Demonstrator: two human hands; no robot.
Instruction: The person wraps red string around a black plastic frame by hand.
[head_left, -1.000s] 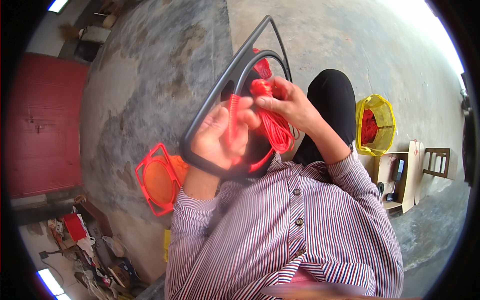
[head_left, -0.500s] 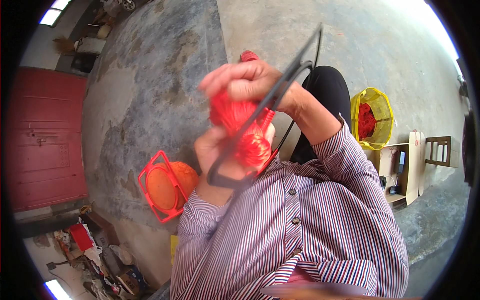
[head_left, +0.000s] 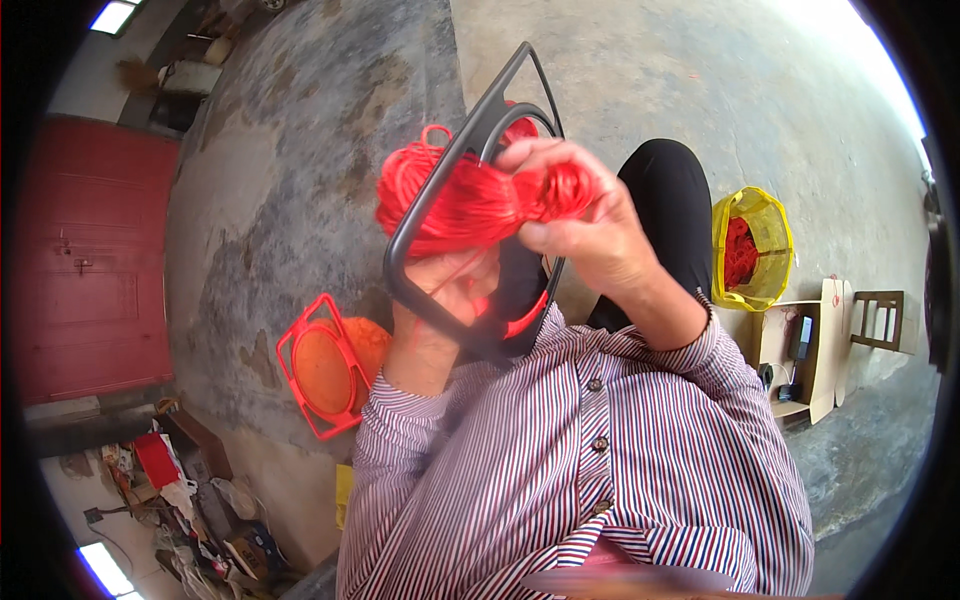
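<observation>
A hank of shiny red cord [head_left: 450, 205], pinched narrow towards its right end, lies roughly level in front of me. The fingers and thumb of my right hand [head_left: 610, 225] are wrapped round that narrow right end. Against the hank's underside is my left hand [head_left: 450, 280], supporting it; its fingertips are hidden. A dark plastic frame [head_left: 410, 225] with an inner ring crosses in front of the hank and my left hand. I cannot tell whether either hand touches it. Behind the hank, more red shows through the ring.
On the floor to the left stands a red frame [head_left: 322, 425] with an orange round body [head_left: 325, 370]. At right are a yellow mesh basket [head_left: 772, 260] with red cord [head_left: 740, 250], an open cardboard box [head_left: 828, 350] and a small wooden stool [head_left: 880, 320]. Clutter [head_left: 200, 490] fills the lower left.
My right hand has come from above the hank to its right end and closed on it. The hank has turned from upright to nearly level. The dark frame has shifted left.
</observation>
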